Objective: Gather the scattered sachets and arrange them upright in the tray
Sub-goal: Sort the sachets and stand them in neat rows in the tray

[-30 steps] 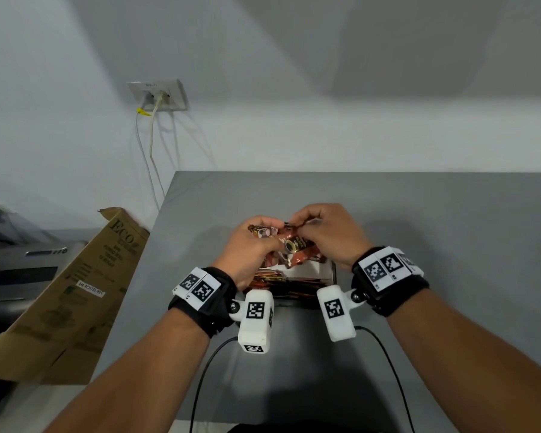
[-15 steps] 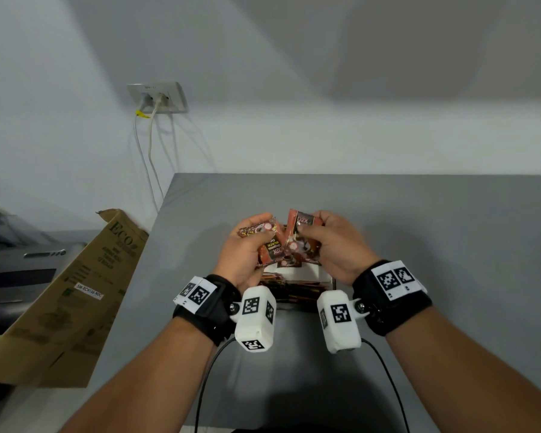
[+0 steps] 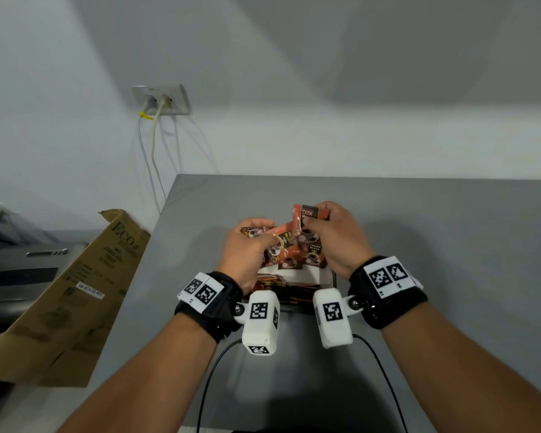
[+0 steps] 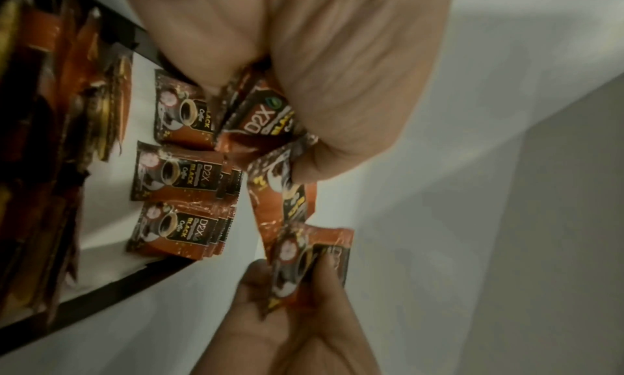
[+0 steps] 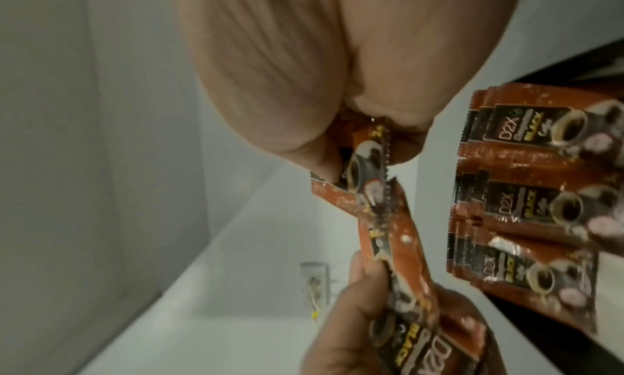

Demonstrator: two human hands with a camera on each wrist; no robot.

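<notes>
— Sachets, orange-and-black coffee packets, sit bunched between two hands above the tray on the grey table. What differs from half a second back?

— The right hand has drawn one sachet up and a little away from the bundle; earlier the packets were pressed closer together between both hands. The wrists sit about where they were.

— And each grip?

— The left hand has thumb and fingers curled round several sachets, a narrow hold. The right hand pinches the raised sachet by thumb and fingers; the right wrist view shows a packet running edge-on from that hand to the other hand's fingers.

— Where do the rest lie?

— Three small stacks stand face-out against the tray's pale inner wall, with a darker row in front of them.

— What cannot be made out?

— How many packets each hand carries; they overlap and the hands cover them. The wrist cameras hide the tray's near edge, and the tray's dark row is blurred in the left wrist view. A cardboard box leans beside the table's left edge.
</notes>
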